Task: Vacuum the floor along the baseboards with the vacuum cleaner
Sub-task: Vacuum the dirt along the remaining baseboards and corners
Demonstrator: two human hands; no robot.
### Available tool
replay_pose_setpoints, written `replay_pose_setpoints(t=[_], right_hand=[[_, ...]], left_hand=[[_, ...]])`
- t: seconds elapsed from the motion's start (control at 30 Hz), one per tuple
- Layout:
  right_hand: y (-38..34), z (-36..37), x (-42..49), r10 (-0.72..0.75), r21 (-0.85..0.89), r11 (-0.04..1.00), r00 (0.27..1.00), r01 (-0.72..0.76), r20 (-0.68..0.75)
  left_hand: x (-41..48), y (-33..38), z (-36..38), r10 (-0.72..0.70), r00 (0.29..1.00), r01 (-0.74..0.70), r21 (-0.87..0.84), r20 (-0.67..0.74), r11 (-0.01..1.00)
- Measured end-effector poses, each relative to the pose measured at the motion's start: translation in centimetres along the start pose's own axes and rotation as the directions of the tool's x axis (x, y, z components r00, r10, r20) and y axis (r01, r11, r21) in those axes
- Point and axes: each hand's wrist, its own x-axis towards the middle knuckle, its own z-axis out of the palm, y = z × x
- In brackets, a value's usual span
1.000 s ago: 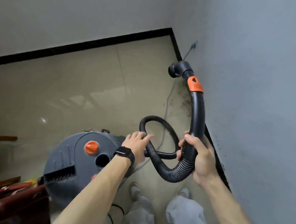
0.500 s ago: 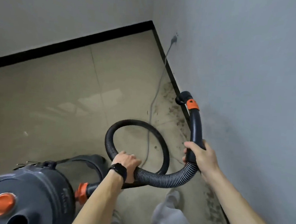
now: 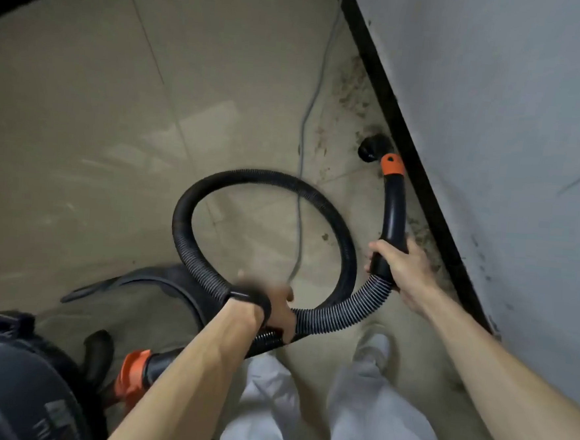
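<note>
Where the right hand (image 3: 400, 267) wraps the lower end of the rigid handle tube (image 3: 395, 210), fingers curled fully round it just above the join with the ribbed hose (image 3: 330, 317), lies the steering grip.

Second grip: left hand (image 3: 277, 310), blurred, but closed round the hose further back, about where the loop crosses itself. A dark band (image 3: 250, 299) sits at the wrist.

Item, handle tube: hard black plastic, curved, with an orange collar (image 3: 392, 165) near the tip. Likely light and stiff. Its surface is smooth, so a full wrap suits it better than a pinch.

Item, nozzle mouth (image 3: 370, 149): bare, no floor head fitted. It is down by the floor (image 3: 83, 109), just beside the black baseboard (image 3: 389, 99), among dark debris (image 3: 353, 86). Whether it touches the tile cannot be told.

Item, hose: corrugated, pliant, probably springy. It forms one full loop between the hands and likely tugs back, hence a second hand to feed slack.

Item, canister (image 3: 12, 393): bottom left, near the person's feet, joined to the hose by an orange coupling (image 3: 132, 370). Judged the heavy part, so draw it along gently.

Sundry: a thin grey cord (image 3: 303, 159) lies on the tile under the loop, a possible snag. A grey wall (image 3: 492, 148) stands to the right.
</note>
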Motion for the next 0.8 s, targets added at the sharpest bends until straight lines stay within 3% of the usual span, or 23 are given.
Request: replay_pose_setpoints(t=[0.07,0.17,0.23,0.37,0.43,0.5,0.57,0.63,0.73,0.8], right_hand=[[1.0,0.8,1.3,-0.033,-0.022,0.999,0.999,0.034,0.021],[3.5,1.7,3.7,-0.056,0.003,0.998,0.997,0.056,0.05],[5.6,1.7,5.3,-0.068,0.019,0.998,0.997,0.068,0.039],[9.1,0.9,9.1,-0.098,-0.016,0.995,0.995,0.099,0.018],[10.4,0.4,11.3,-0.099,-0.003,0.995,0.994,0.099,0.034],[11.6,0.0,13.3,-0.109,0.022,0.994,0.992,0.107,0.071],[12.3,-0.5,14.9,-0.137,0.052,0.99,0.983,0.131,0.12],[12.3,-0.9,16.4,-0.169,0.08,0.984,0.973,0.159,0.156],[11.7,-0.9,17.9,-0.227,0.087,0.973,0.955,0.214,0.19],[11.0,-0.4,18.8,-0.266,0.105,0.963,0.941,0.248,0.208]], left_hand=[[2.7,1.7,0.7,0.055,0.997,-0.035,-0.29,0.062,0.956],[7.3,3.8,0.8,0.045,0.996,-0.077,-0.554,-0.072,0.829],[11.0,5.4,1.0,0.012,0.995,-0.068,-0.612,-0.095,0.788],[17.5,7.7,1.7,0.01,0.97,-0.136,-0.51,-0.242,0.849],[20.2,7.6,1.1,0.053,0.91,-0.2,-0.325,-0.411,0.924],[22.5,7.3,-0.3,0.173,0.81,-0.132,0.114,-0.56,0.985],[24.6,7.2,-2.0,0.32,0.765,-0.041,0.454,-0.558,0.89],[26.3,7.5,-3.9,0.41,0.765,0.03,0.664,-0.496,0.747],[28.1,7.5,-5.8,0.494,0.763,0.089,0.824,-0.417,0.56],[28.5,6.3,-7.0,0.607,0.685,0.088,0.873,-0.402,0.479]])
